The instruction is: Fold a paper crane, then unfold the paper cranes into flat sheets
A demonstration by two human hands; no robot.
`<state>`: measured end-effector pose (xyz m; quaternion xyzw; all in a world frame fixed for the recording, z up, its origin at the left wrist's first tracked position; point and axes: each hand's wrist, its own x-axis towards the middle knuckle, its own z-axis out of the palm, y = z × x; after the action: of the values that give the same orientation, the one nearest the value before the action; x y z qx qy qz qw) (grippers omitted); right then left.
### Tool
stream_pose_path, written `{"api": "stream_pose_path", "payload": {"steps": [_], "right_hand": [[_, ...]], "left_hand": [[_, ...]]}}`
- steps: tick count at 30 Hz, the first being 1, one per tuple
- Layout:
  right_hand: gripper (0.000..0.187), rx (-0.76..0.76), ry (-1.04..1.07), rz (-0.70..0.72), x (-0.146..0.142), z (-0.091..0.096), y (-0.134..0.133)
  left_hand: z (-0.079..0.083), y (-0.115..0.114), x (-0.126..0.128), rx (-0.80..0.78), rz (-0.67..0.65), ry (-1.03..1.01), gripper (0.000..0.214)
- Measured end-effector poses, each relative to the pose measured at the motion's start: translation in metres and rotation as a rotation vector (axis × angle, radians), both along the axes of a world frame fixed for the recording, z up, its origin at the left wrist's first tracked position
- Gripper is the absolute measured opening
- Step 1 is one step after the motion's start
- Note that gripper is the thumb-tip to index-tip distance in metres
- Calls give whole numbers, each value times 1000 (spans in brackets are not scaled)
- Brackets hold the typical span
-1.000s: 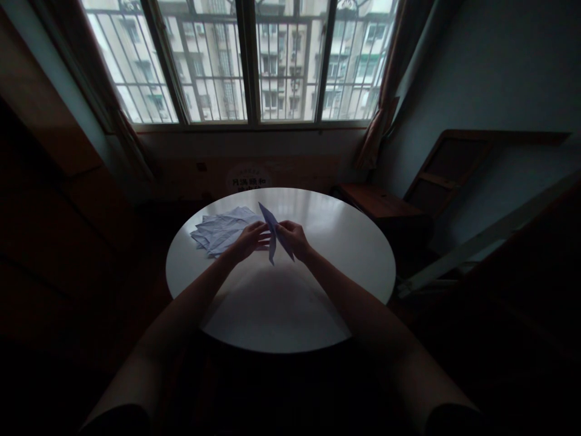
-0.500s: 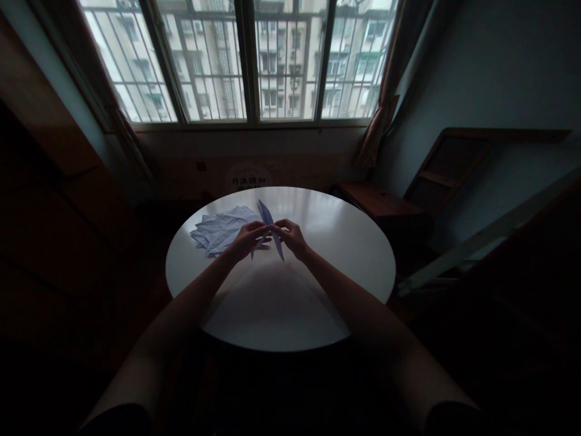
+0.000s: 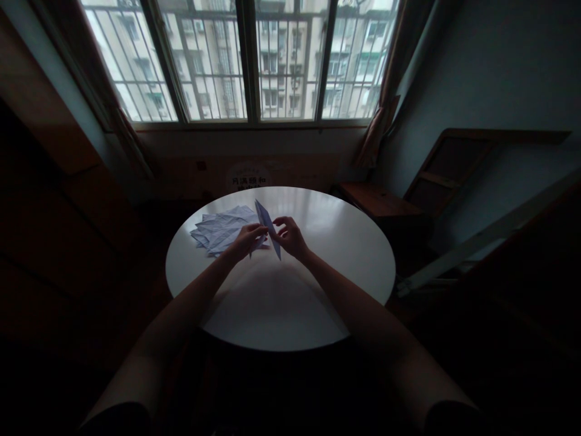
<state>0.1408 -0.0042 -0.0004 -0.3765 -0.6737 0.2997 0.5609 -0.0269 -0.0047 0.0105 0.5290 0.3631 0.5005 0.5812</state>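
Observation:
A folded sheet of bluish-white paper (image 3: pixel 267 221) is held up above the table, tilted, with its pointed ends up and down. My left hand (image 3: pixel 247 240) pinches it between thumb and fingers from the left side. On the right side of the sheet, my right hand (image 3: pixel 291 238) has its thumb and fingers apart, and the thumb side is against or very close to the paper. Just behind my left hand lies a loose pile of similar folded papers (image 3: pixel 221 229), partly covered by that hand.
Everything rests on a round white table (image 3: pixel 281 315). Beyond it are a barred window (image 3: pixel 285 66) and a low wall with printed lettering. A reddish wooden stool or bench (image 3: pixel 381 203) stands at the right, near a wooden frame (image 3: pixel 454 163) leaning on the wall.
My right fingers have loosened from the paper and spread, shifting slightly right. The folded sheet has turned a little, showing more of its flat side; my left hand keeps its pinch.

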Motion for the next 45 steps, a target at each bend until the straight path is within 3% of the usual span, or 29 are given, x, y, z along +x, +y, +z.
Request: {"api": "stream_pose_path", "payload": {"steps": [3, 6, 11, 17, 25, 31, 36, 40, 45], "right_hand": [[28, 180, -196, -65, 0, 0, -6], [16, 240, -276, -91, -1, 1, -11], [5, 177, -189, -150, 1, 3, -6], [17, 88, 20, -144, 3, 2, 1], [28, 100, -107, -141, 3, 4, -4], [13, 73, -129, -219, 6, 5, -1], [10, 57, -59, -271, 6, 9, 0], [11, 77, -51, -227, 3, 10, -3], [8, 124, -89, -211, 3, 9, -5]], "left_hand": [[-2, 1, 0, 32, -1, 19, 26], [-4, 3, 0, 34, -17, 21, 25], [-4, 6, 1, -8, -18, -18, 24], [0, 2, 0, -16, -4, -82, 24], [7, -7, 1, 44, -25, -106, 27], [5, -5, 4, 82, -40, -85, 34], [4, -2, 2, 25, 32, -154, 51], [8, -3, 1, -77, 30, -200, 71], [10, -4, 2, -142, -49, -233, 62]]}}
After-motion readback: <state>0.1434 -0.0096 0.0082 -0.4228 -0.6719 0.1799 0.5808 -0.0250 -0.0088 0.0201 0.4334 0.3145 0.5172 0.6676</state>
